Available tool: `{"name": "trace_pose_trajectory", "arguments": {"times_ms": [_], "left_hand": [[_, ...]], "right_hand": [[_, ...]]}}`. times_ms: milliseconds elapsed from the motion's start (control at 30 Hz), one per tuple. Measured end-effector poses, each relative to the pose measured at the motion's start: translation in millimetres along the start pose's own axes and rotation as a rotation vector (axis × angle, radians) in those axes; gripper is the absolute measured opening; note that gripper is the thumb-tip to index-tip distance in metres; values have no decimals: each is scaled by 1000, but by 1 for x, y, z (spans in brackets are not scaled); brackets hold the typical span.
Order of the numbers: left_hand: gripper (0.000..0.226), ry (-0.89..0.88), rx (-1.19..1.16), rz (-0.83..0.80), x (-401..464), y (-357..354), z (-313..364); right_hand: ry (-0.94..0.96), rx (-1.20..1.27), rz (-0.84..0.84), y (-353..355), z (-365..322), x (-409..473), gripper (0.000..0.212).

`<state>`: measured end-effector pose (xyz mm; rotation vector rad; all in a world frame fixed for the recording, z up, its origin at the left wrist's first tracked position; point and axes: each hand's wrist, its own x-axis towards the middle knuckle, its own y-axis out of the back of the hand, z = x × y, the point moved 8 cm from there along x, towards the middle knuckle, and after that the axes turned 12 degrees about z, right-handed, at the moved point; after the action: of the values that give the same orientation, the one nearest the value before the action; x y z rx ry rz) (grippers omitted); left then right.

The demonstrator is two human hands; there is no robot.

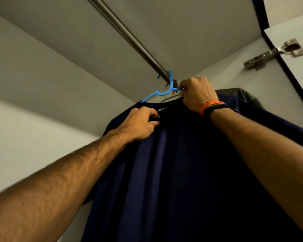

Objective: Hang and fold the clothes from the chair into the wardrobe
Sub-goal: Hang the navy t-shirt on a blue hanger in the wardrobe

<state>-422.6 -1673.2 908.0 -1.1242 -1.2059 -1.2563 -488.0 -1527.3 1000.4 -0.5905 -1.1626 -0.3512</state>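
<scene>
Inside a wardrobe, a navy T-shirt (173, 163) is hanging on a blue plastic hanger (157, 92) hooked over the metal rail (129, 37). The right hand (198, 94) is gripping the hanger just beside its hook, fingers curled tight, while the left hand (140, 124) is pinching the shirt's collar fabric just below the hanger's arm

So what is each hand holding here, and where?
Left hand pinches the navy shirt near its collar; right hand grips the blue hanger just below its hook.
</scene>
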Motion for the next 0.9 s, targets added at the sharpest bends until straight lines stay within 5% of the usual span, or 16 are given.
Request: {"name": "trace_pose_trajectory", "arguments": {"times_ms": [267, 400, 633, 900], "left_hand": [[51, 4, 77, 323, -12, 4, 3], [51, 125, 123, 211, -15, -21, -7], [31, 93, 177, -5, -11, -53, 3], [39, 102, 246, -32, -18, -36, 11]], "right_hand": [[150, -72, 31, 5, -6, -11, 38], [132, -37, 20, 2, -5, -9, 39], [115, -76, -93, -1, 9, -10, 36], [160, -145, -104, 10, 0, -36, 50]]}}
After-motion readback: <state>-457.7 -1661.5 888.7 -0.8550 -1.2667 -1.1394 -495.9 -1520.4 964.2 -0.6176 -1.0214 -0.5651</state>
